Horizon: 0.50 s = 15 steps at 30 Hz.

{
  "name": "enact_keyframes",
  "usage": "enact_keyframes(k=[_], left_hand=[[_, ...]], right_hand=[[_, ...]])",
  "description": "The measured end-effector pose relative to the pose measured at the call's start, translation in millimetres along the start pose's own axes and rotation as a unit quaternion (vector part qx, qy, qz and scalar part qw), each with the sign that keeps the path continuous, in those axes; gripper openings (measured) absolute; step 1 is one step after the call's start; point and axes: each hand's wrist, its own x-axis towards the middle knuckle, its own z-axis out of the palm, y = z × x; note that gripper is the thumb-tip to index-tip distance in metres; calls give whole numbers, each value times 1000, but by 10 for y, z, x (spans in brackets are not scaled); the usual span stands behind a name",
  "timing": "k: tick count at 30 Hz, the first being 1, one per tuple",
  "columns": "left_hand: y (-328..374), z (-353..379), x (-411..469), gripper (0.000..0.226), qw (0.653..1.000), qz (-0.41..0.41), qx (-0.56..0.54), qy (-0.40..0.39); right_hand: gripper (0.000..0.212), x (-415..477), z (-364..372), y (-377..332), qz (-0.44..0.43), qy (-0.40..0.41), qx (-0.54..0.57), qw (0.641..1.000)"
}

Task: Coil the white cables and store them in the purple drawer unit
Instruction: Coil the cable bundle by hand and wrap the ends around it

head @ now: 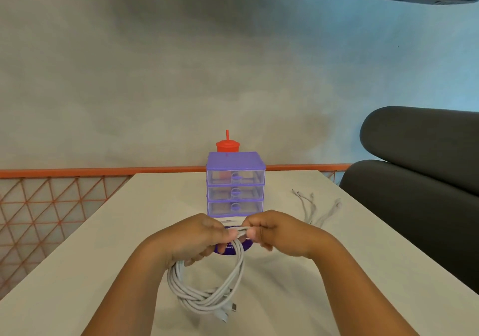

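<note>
A coil of white cable [207,291] hangs in loops above the white table [337,271], its plugs dangling at the bottom. My left hand [199,234] and my right hand [274,229] meet at the top of the coil, each pinching the bundled strands. Just beyond my hands stands the purple drawer unit [236,184], with three clear drawers, all closed. More loose white cables [313,208] lie on the table to the right of the unit.
A purple round disc [234,247] lies on the table under my hands. A red cup with a straw [227,146] stands behind the drawer unit. An orange mesh rail [51,195] runs along the left; dark cushions [420,180] sit at the right.
</note>
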Motion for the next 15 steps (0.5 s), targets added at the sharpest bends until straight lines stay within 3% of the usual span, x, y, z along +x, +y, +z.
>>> enact_keyframes(k=[4,11,15], left_hand=[[46,41,-6,73,1000,14,-7,-16],[93,139,20,55,994,105,-35,15],[52,163,95,80,987,134,-55,67]], right_hand=[[23,26,-16,18,-43,62,-16,997],[32,13,-34,107,-79,102,74,989],[55,58,55,191,-61,133,142,979]])
